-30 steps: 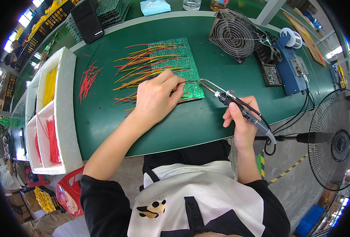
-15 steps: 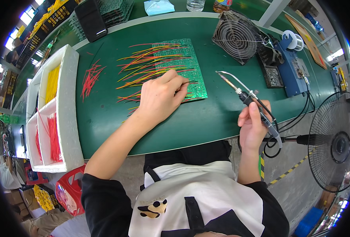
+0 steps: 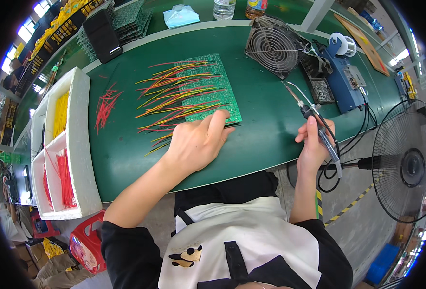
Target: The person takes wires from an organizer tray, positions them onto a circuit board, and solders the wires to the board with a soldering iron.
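A green circuit board (image 3: pixel 214 68) lies on the bench with rows of red and yellow wires (image 3: pixel 162 98) sticking out to its left. At the board's near edge, my left hand (image 3: pixel 196 142) is closed, thumb and index finger together by the near right corner. Whatever is between those fingertips is hidden. My right hand (image 3: pixel 314 144) is wrapped round a soldering iron (image 3: pixel 309 111) with a thin curved metal tube beside its tip. The iron is held up right of the board, pointing away and to the left, apart from the board.
A white foam box (image 3: pixel 80 192) of yellow and red wires stands at left, beside loose red wires (image 3: pixel 108 106). Far right are a small metal-grilled fan (image 3: pixel 273 48), a blue soldering station (image 3: pixel 343 84) and a solder spool (image 3: pixel 343 44). A black phone (image 3: pixel 102 36) stands at far left.
My left hand has slid nearer along the board to its near edge. The soldering iron has moved right, away from the board. The whole view has shifted slightly.
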A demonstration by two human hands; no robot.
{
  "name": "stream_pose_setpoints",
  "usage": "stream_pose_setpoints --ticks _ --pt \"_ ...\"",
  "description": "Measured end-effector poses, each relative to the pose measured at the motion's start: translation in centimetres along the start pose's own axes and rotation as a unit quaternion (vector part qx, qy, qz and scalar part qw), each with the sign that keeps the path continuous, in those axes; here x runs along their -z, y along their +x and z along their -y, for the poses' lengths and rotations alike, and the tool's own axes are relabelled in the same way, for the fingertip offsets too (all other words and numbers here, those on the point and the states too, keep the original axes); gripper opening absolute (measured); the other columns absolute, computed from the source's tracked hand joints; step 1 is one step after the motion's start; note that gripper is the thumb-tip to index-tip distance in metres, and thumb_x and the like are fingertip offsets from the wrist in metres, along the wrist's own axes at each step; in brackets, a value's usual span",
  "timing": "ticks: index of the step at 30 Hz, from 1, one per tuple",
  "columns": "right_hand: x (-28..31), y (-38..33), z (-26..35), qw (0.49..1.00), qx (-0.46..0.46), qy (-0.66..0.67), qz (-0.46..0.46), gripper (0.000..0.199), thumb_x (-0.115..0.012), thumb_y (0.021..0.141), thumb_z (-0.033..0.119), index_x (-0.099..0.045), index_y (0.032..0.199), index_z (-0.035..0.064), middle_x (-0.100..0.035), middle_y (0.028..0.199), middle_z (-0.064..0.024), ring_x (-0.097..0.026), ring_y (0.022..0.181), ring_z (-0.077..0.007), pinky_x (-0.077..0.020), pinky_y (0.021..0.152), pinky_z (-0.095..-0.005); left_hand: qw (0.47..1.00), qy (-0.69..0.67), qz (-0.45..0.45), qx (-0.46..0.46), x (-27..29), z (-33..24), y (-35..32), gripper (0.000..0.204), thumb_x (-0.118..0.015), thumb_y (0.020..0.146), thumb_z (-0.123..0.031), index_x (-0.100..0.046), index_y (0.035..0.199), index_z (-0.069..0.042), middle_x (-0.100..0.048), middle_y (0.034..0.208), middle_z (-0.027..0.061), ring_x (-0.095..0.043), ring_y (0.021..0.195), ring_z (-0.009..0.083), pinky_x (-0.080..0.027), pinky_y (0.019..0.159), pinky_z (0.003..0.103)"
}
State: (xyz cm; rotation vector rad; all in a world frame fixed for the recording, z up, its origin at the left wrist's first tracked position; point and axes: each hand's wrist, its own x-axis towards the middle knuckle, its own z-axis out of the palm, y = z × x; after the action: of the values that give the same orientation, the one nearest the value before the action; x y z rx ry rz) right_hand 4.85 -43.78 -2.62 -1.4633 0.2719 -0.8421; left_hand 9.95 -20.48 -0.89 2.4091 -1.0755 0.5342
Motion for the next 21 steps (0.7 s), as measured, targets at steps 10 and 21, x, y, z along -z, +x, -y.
stream_pose_setpoints --ticks 10,21 --pt "0.0 0.3 -0.2 1.0 0.004 -0.011 0.005 0.017 -0.062 0.084 0.01 -0.048 0.088 -0.0002 -0.057 0.064 -0.0087 -0.052 0.045 -0.0102 -0.0429 0.046 -0.0201 1.0 -0.007 0.003 0.008 -1.6 1.3 0.2 0.012 -0.058 0.081 -0.002 -0.046 0.083 -0.002 -0.057 0.069 0.0092 -0.056 0.053 0.025 -0.042 0.042 0.033" --pt "0.2 -1.5 0.7 0.999 0.009 0.02 0.038 0.017 -0.06 0.085 0.009 -0.046 0.089 -0.0004 -0.058 0.064 -0.009 -0.053 0.046 -0.0105 -0.0434 0.046 -0.0196 1.0 -0.017 -0.014 0.007 -1.8 1.5 0.3 0.011 -0.061 0.079 -0.003 -0.05 0.081 -0.002 -0.058 0.07 0.008 -0.057 0.057 0.0246 -0.044 0.045 0.032"
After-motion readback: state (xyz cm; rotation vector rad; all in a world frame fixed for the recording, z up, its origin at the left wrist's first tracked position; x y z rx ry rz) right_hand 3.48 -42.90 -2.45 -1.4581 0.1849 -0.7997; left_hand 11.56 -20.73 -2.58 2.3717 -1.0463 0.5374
